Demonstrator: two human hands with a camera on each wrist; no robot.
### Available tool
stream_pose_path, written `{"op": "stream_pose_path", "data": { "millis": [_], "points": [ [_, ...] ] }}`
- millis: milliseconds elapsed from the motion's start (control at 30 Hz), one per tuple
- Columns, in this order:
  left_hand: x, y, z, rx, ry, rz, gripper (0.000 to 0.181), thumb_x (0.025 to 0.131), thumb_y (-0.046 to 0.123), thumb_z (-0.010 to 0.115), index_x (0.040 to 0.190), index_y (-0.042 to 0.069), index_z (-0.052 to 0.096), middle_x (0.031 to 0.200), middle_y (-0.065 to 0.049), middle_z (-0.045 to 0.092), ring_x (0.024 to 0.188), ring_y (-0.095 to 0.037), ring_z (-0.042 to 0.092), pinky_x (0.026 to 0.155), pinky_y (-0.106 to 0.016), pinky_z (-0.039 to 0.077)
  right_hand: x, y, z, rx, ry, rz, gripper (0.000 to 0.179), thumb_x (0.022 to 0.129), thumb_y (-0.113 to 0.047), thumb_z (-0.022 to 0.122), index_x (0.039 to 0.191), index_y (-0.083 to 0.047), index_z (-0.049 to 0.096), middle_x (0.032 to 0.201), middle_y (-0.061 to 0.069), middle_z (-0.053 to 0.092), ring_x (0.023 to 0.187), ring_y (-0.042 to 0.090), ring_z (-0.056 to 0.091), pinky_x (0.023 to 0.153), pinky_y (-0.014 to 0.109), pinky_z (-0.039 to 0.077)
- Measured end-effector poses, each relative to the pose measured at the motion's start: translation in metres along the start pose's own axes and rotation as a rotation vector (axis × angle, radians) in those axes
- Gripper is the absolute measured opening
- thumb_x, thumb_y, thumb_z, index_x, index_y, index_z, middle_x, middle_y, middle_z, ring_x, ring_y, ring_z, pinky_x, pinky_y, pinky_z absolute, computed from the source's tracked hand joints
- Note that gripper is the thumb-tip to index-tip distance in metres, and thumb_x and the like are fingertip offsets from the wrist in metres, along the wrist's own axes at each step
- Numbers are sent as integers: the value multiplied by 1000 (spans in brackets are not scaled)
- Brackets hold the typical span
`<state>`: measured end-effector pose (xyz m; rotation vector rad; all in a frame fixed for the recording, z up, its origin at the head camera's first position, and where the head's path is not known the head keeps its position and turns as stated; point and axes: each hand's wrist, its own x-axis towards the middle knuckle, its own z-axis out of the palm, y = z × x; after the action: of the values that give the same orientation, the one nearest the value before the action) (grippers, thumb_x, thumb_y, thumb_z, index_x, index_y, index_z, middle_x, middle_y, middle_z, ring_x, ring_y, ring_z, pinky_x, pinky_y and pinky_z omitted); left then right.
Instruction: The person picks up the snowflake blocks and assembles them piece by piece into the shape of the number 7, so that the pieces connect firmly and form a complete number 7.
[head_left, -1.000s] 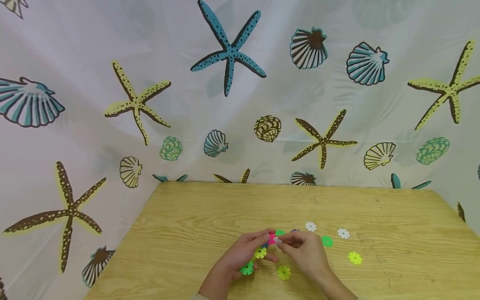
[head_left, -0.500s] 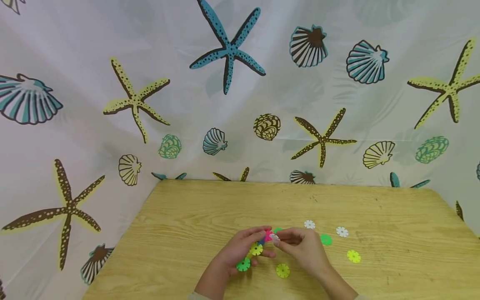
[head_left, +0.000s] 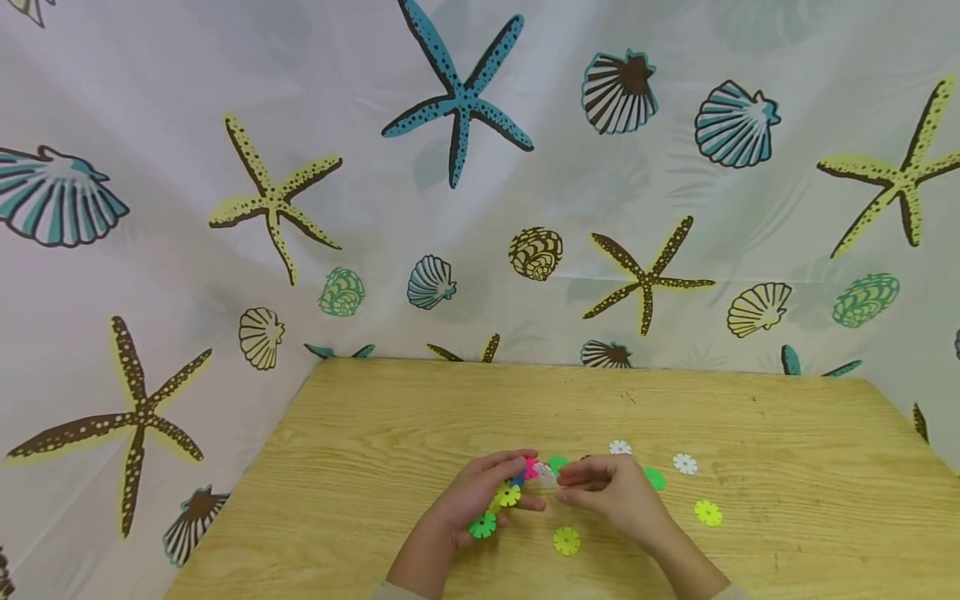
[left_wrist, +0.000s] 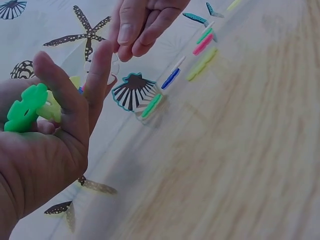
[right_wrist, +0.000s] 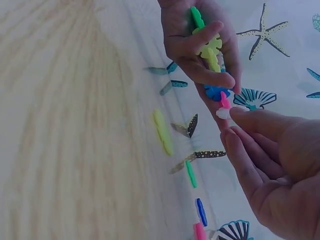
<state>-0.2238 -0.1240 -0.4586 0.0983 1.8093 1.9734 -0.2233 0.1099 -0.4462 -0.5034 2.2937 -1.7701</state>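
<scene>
A chain of notched plastic discs lies in my left hand [head_left: 468, 492], gripped between thumb and fingers. In the head view it runs from a green disc [head_left: 482, 524] through a yellow disc [head_left: 510, 494] and a blue one to a pink disc [head_left: 531, 467], with a white disc [head_left: 545, 475] at the far end. My right hand [head_left: 618, 496] is just right of the white disc, thumb and fingers parted. From the right wrist, its thumb overlaps the edge of the white disc [right_wrist: 223, 113]. Fingers hide part of the chain's middle.
Loose discs lie on the wooden table [head_left: 375, 433]: a yellow disc [head_left: 567, 541] between the forearms, a green disc [head_left: 557, 463] behind the hands, and several more to the right, among them a white disc [head_left: 685, 463]. A seashell-print cloth [head_left: 495, 317] hangs behind the table.
My right fingers have let go of the white disc and drawn slightly right; it stays at the chain's end. My left hand has shifted a little left with the chain.
</scene>
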Motion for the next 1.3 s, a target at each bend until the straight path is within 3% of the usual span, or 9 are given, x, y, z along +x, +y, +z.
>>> {"op": "stream_pose_path", "data": {
  "millis": [400, 600, 833, 1300],
  "points": [
    [1, 1, 0, 6, 24, -4, 51, 102, 44, 54, 142, 14, 56, 150, -7, 51, 99, -24, 75, 44, -10, 40, -4, 2, -8, 64, -203, 56, 37, 86, -9, 78, 116, 11, 68, 112, 25, 71, 97, 24, 73, 81, 26, 60],
    [1, 0, -1, -5, 22, -5, 52, 102, 44, 54, 143, 13, 56, 148, -9, 53, 98, -24, 75, 44, -10, 41, -3, 4, -9, 29, -243, 41, 37, 83, -5, 80, 114, 11, 68, 109, 26, 72, 97, 31, 73, 81, 29, 61],
    [0, 0, -1, 10, 23, 2, 51, 102, 43, 53, 143, 12, 55, 146, -10, 56, 97, -22, 75, 45, -11, 42, -3, 9, -9, -64, -284, 82, 35, 75, -1, 84, 108, 4, 73, 104, 18, 76, 94, 25, 73, 79, 26, 60],
    [0, -1, -1, 9, 23, 8, 53, 102, 43, 53, 143, 10, 55, 142, -11, 58, 96, -22, 75, 45, -11, 43, -2, 12, -9, -41, -297, 111, 42, 69, 12, 82, 110, 6, 71, 107, 20, 74, 93, 25, 71, 78, 27, 60]
  ]
}}
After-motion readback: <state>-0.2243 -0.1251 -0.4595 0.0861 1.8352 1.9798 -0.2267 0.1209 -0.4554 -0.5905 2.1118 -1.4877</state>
